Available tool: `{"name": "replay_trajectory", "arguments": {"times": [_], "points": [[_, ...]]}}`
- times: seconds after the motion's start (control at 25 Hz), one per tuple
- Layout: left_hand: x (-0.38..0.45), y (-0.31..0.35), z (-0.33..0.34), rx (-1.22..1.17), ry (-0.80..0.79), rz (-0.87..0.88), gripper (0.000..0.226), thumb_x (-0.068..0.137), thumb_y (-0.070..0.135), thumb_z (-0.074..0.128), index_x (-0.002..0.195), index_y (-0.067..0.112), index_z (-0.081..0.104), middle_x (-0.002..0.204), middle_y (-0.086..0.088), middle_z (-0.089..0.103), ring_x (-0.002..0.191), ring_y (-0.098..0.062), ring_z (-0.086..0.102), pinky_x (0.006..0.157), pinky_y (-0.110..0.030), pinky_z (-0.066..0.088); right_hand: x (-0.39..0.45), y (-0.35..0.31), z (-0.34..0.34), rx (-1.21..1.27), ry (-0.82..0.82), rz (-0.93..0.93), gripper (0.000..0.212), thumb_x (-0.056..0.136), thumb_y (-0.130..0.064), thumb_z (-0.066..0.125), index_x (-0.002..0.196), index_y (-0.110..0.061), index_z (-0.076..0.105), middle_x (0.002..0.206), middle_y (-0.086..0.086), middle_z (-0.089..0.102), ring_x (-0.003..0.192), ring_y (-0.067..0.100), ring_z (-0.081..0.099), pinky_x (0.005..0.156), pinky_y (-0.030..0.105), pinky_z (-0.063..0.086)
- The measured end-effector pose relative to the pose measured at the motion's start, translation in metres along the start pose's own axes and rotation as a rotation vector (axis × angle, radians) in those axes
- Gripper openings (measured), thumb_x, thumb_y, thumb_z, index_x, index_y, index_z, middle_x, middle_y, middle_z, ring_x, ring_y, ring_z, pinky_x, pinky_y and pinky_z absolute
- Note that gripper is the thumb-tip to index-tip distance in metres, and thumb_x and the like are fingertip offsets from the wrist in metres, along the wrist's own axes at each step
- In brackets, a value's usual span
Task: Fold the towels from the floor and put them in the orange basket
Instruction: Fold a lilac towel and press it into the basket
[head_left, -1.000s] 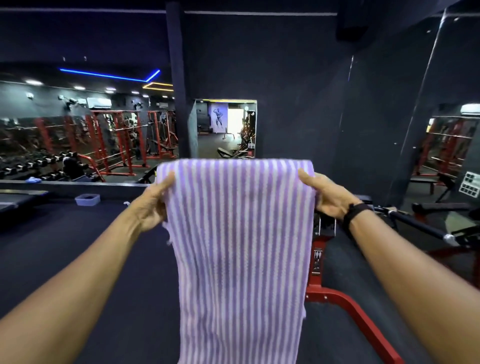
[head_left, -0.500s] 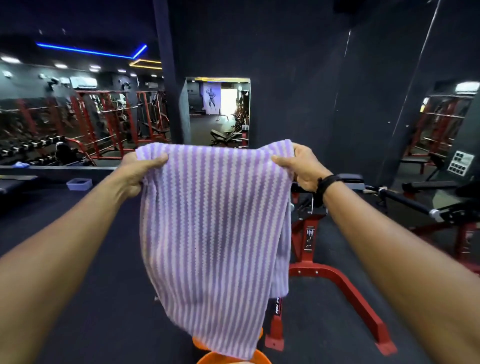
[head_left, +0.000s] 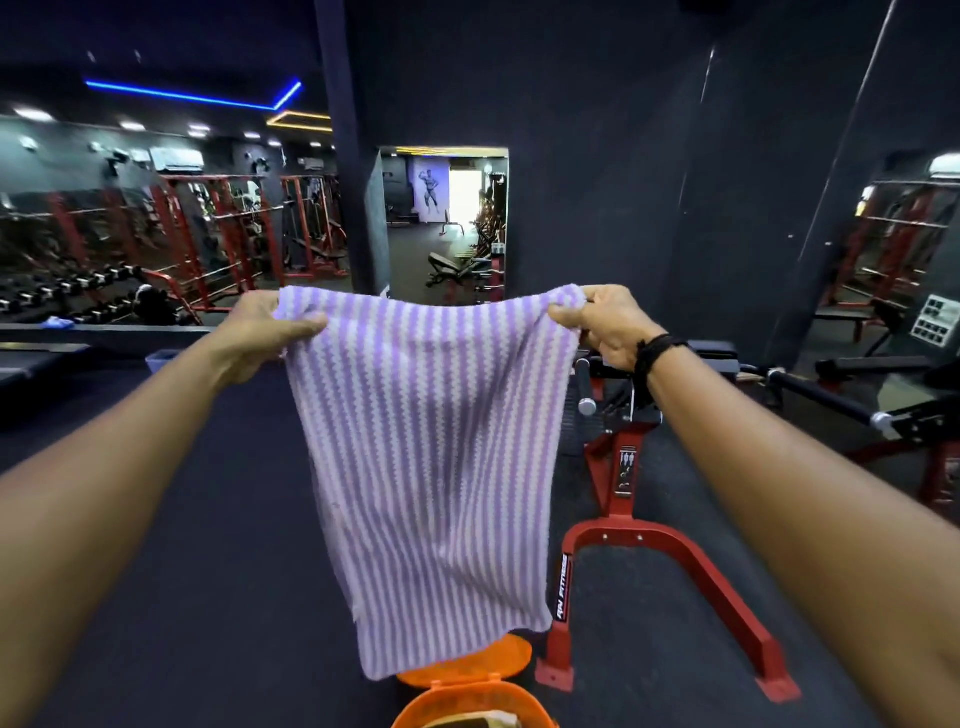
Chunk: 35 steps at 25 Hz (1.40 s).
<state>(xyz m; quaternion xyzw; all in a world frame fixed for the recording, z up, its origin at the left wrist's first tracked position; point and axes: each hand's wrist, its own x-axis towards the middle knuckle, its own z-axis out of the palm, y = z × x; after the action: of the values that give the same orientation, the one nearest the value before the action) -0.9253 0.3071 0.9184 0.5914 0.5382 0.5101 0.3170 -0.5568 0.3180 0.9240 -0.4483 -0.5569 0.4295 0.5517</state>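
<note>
left arm: extended forward | left hand: towel corner pinched, thumb on top | right arm: extended forward, dark band worn at wrist | right hand: opposite corner gripped in curled fingers

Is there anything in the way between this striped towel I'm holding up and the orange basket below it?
Nothing visible blocks it. The towel hangs from the left hand and right hand, its lower edge just above the open basket. The red machine frame stands off to the right.
</note>
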Motion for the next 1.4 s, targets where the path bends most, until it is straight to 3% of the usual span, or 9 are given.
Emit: {"name": "replay_trajectory", "arguments": {"times": [0.24,0.44,0.6,0.68,0.8,0.96,1.04,1.24,1.4], "points": [[0.000,0.005,0.001,-0.172,0.107,0.040,0.014,0.084,0.004,0.068,0.084,0.017,0.063,0.060,0.015,0.069,0.056,0.004,0.062,0.054,-0.015,0.048,-0.002,-0.014,-0.009,0.211,0.059,-0.020,0.022,0.087,0.003,0.063,0.107,-0.005,0.059,0.090,0.007,0.065,0.071,0.014,0.066,0.058,0.024,0.057],[-0.004,0.007,0.007,-0.163,0.113,0.052,0.009,0.080,0.012,0.074,0.081,0.016,0.067,0.062,0.013,0.070,0.056,0.003,0.061,0.059,-0.021,0.046,-0.006,-0.011,-0.013,0.164,0.279,-0.049,0.029,0.086,0.000,0.066,0.114,0.000,0.060,0.086,0.007,0.063,0.058,0.007,0.063,0.046,0.018,0.049],[-0.007,0.009,0.014,-0.181,-0.055,0.015,0.026,0.079,0.004,0.073,0.097,0.022,0.067,0.083,0.010,0.073,0.076,-0.006,0.067,0.064,-0.024,0.053,-0.009,-0.008,-0.025,0.070,0.112,-0.048,0.046,0.081,0.009,0.067,0.122,-0.008,0.054,0.089,0.005,0.065,0.059,0.001,0.065,0.052,0.016,0.050],[-0.005,0.005,0.016,-0.164,0.060,0.022,0.025,0.076,0.000,0.074,0.089,0.020,0.066,0.074,0.010,0.072,0.071,-0.007,0.065,0.065,-0.026,0.054,-0.008,-0.001,-0.030,-0.102,0.046,-0.082,0.057,0.076,0.016,0.068,0.126,-0.006,0.052,0.090,0.005,0.066,0.064,0.002,0.065,0.058,0.017,0.052],[0.001,-0.004,0.008,-0.171,0.229,0.010,0.028,0.070,0.004,0.080,0.072,0.019,0.057,0.076,-0.003,0.064,0.070,-0.017,0.058,0.067,-0.032,0.047,-0.006,0.008,-0.033,-0.174,0.158,-0.132,0.049,0.074,0.013,0.072,0.120,0.000,0.058,0.086,0.006,0.068,0.064,0.003,0.066,0.062,0.020,0.054],[0.004,-0.009,0.005,-0.147,0.192,0.012,0.041,0.071,0.003,0.080,0.071,0.020,0.042,0.088,-0.011,0.053,0.083,-0.019,0.053,0.064,-0.033,0.046,-0.002,0.020,-0.036,-0.208,0.263,-0.142,0.035,0.066,0.004,0.082,0.095,-0.011,0.068,0.088,0.010,0.071,0.077,0.017,0.066,0.073,0.033,0.057],[0.003,-0.009,0.011,-0.172,0.216,0.050,0.038,0.074,-0.006,0.074,0.079,0.018,0.044,0.086,-0.010,0.057,0.081,-0.020,0.057,0.067,-0.028,0.049,-0.002,0.021,-0.035,-0.223,0.270,-0.145,0.034,0.064,0.003,0.083,0.087,-0.016,0.068,0.086,0.009,0.071,0.076,0.018,0.066,0.072,0.034,0.056],[-0.001,-0.014,0.008,-0.199,0.204,0.087,0.041,0.070,-0.007,0.077,0.095,0.020,0.059,0.086,-0.008,0.066,0.076,-0.016,0.063,0.075,-0.037,0.053,-0.003,0.024,-0.039,-0.165,0.252,-0.162,0.034,0.066,-0.004,0.085,0.096,-0.008,0.069,0.091,0.017,0.070,0.075,0.020,0.064,0.066,0.028,0.057],[-0.002,-0.024,0.002,0.162,0.329,0.129,0.027,0.058,0.017,0.091,0.076,0.012,0.072,0.080,-0.008,0.072,0.074,-0.018,0.064,0.069,-0.036,0.053,-0.001,0.034,-0.045,-0.725,0.276,-0.281,0.019,0.070,-0.017,0.084,0.081,-0.013,0.069,0.079,0.006,0.066,0.075,0.019,0.058,0.066,0.030,0.043]]}}
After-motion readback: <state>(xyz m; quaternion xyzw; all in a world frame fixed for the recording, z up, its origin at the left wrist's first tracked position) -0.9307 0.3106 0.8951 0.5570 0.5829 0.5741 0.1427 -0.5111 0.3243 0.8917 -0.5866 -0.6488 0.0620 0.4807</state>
